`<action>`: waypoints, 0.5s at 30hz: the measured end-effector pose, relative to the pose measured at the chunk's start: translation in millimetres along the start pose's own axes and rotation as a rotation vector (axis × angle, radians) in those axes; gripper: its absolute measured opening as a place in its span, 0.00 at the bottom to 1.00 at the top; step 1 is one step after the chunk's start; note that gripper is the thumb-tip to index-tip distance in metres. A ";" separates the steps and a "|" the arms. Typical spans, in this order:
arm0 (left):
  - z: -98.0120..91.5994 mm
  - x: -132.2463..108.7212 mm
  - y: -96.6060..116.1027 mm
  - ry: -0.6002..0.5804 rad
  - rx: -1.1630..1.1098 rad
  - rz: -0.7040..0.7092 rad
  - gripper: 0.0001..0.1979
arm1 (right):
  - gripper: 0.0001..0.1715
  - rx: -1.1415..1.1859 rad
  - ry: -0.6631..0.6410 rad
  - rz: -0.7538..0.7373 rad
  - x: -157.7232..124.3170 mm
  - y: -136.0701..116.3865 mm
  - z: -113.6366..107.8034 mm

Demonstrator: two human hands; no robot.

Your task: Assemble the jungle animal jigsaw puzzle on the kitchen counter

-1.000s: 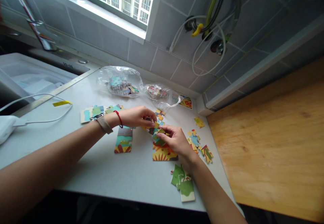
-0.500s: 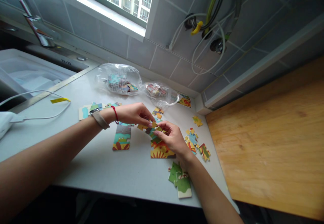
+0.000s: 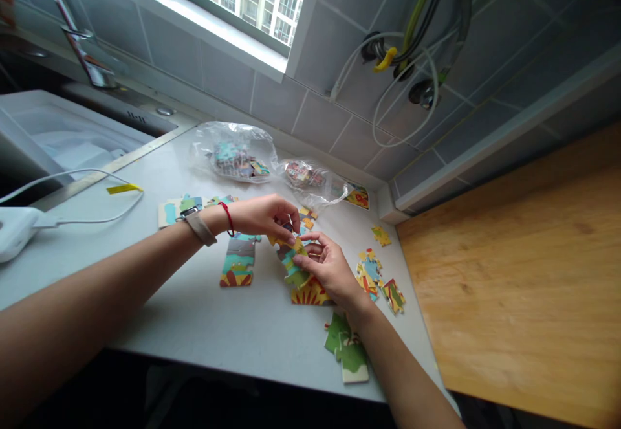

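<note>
Both hands meet over a joined block of puzzle pieces (image 3: 297, 272) on the grey countertop (image 3: 204, 312). My left hand (image 3: 264, 215), with a red string and a tan band at the wrist, pinches the top edge of that block. My right hand (image 3: 328, 267) grips the block's right side with curled fingers, and its orange-and-yellow lower part (image 3: 308, 294) lies flat under my palm. A second joined strip (image 3: 237, 263) lies just left of the hands. Green pieces (image 3: 348, 350) sit under my right forearm.
Two clear bags of pieces (image 3: 236, 156) (image 3: 310, 176) lie near the tiled wall. Loose pieces (image 3: 377, 275) lie to the right, more pieces (image 3: 180, 209) to the left. A white cable (image 3: 87, 173) and white device (image 3: 14, 231) sit at the left by the sink (image 3: 53, 138). A wooden surface (image 3: 524, 274) adjoins on the right.
Both hands stayed together on the puzzle block. The left fingers shifted slightly down and right onto its top edge, and the right hand's fingers curled closer around its side.
</note>
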State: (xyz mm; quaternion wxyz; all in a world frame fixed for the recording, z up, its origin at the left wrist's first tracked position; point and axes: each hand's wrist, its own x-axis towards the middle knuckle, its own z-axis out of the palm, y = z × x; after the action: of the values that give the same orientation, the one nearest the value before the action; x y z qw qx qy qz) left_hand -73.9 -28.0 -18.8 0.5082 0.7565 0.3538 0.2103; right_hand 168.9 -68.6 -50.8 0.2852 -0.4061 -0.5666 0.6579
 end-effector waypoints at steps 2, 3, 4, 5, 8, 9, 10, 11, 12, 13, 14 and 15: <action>-0.1 -0.1 -1.4 -0.023 0.029 -0.021 0.17 | 0.30 -0.064 0.025 -0.013 -1.0 1.8 3.2; 0.2 -0.2 -1.9 -0.038 0.041 -0.035 0.16 | 0.29 -0.100 0.032 -0.020 -1.6 2.7 4.7; 0.5 -0.2 -2.2 -0.051 0.055 -0.048 0.15 | 0.28 -0.133 0.036 -0.026 -2.2 3.4 6.1; 0.9 -0.1 -2.2 -0.059 0.075 -0.061 0.14 | 0.28 -0.160 0.041 -0.030 -2.8 3.8 7.1; 2.3 0.4 -1.2 -0.063 0.167 -0.096 0.12 | 0.27 -0.245 0.066 -0.068 -4.0 3.1 7.9; 2.7 0.6 -0.8 -0.055 0.196 -0.103 0.12 | 0.24 -0.302 0.073 -0.095 -4.2 2.3 7.3; 3.1 0.9 -0.4 -0.041 0.220 -0.104 0.12 | 0.21 -0.378 0.074 -0.126 -4.5 1.3 6.5; 3.5 1.2 -0.1 -0.025 0.238 -0.098 0.12 | 0.17 -0.461 0.072 -0.154 -4.7 0.2 5.6; 3.7 1.4 -0.2 -0.008 0.250 -0.086 0.12 | 0.14 -0.538 0.067 -0.176 -4.9 -1.0 4.5; 3.9 1.7 -0.5 0.009 0.256 -0.072 0.11 | 0.13 -0.598 0.061 -0.191 -5.2 -2.4 3.6; 4.0 2.0 -1.2 0.023 0.257 -0.060 0.10 | 0.12 -0.634 0.056 -0.198 -5.6 -3.9 2.7; 4.0 2.3 -2.2 0.037 0.253 -0.052 0.09 | 0.12 -0.650 0.049 -0.203 -6.0 -5.6 1.9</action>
State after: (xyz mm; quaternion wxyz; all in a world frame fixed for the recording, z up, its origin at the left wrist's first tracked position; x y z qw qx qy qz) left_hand -70.4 -28.3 -22.6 0.4074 0.8012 0.4063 0.1645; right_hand 169.8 -73.5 -44.0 0.2185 -0.4330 -0.7771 0.4010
